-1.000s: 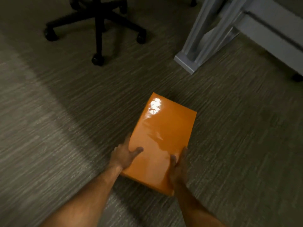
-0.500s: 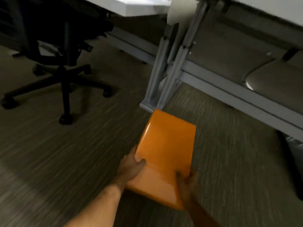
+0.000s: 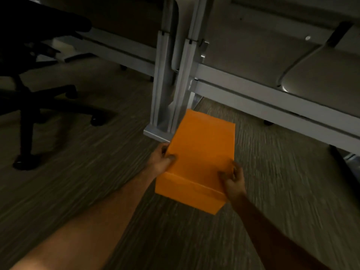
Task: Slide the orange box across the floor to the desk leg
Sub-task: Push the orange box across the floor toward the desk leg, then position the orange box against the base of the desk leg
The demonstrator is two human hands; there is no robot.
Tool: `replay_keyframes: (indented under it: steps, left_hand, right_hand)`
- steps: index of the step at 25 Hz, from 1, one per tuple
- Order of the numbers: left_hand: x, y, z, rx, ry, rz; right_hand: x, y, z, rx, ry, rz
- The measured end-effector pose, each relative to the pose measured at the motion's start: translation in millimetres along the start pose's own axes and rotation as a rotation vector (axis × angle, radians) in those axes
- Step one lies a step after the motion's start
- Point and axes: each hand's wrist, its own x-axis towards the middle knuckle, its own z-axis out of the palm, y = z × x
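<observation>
Orange box (image 3: 200, 152): on carpet floor (image 3: 282, 182), far corner beside bench leg (image 3: 165, 84) foot; contact can't tell.
L hand (image 3: 161, 162): grip clasps box's left edge, thumb on top.
R hand (image 3: 232, 181): grip clasps right near corner.
Office chair (image 3: 29, 84): left, well apart.

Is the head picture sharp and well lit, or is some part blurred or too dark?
Head view: dim overall; the orange box is the brightest thing, without glare; the carpet at the right is streaked by motion blur; the office chair is nearly black, its details lost; both hands look soft.
</observation>
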Motion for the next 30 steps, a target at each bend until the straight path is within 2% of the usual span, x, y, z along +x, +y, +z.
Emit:
replay_keyframes:
  steps: [4,8,9,10,11,13,14,15,16,18,19,21,23,30]
  left_hand:
    - [30,-42,31,0.01,0.01,-0.02]
    - [36,-86,36,0.117,0.023,-0.064]
    - [37,-96,24,0.206,0.039,-0.024]
    - [27,-99,42,0.297,0.052,0.004]
    - [23,-101,55,0.351,0.05,0.11]
    - [-5,-102,90,0.262,-0.192,0.348]
    - [-8,-114,96,0.332,-0.328,0.428]
    - [-1,-116,80,0.54,-0.401,0.486]
    - [21,-124,55,0.792,-0.421,0.478]
    - [43,-126,19,1.023,-0.431,0.452]
    - [54,-123,2,1.04,-0.441,0.457]
    - [74,-109,22,1.0,-0.461,0.401]
    - [90,-101,41,1.085,-0.473,0.423]
    - [132,-89,50,1.104,-0.432,0.465]
  right_hand:
    - [17,48,8,0.016,0.009,0.052]
    - [8,82,11,-0.125,-0.059,0.048]
    - [3,90,12,-0.213,-0.086,-0.012]
    - [-4,95,13,-0.348,-0.1,-0.087]
    - [-10,102,14,-0.502,-0.123,-0.158]
    - [-22,110,17,-0.737,-0.226,-0.245]
    - [-24,112,19,-0.803,-0.277,-0.24]
    - [-23,113,20,-0.835,-0.303,-0.224]
    - [-19,113,21,-0.846,-0.31,-0.213]
    - [-8,112,26,-0.835,-0.288,-0.21]
    - [0,111,28,-0.827,-0.275,-0.203]
    - [18,106,32,-0.829,-0.253,-0.183]
    - [38,99,35,-0.858,-0.231,-0.177]
    - [75,96,33,-0.915,-0.193,-0.201]
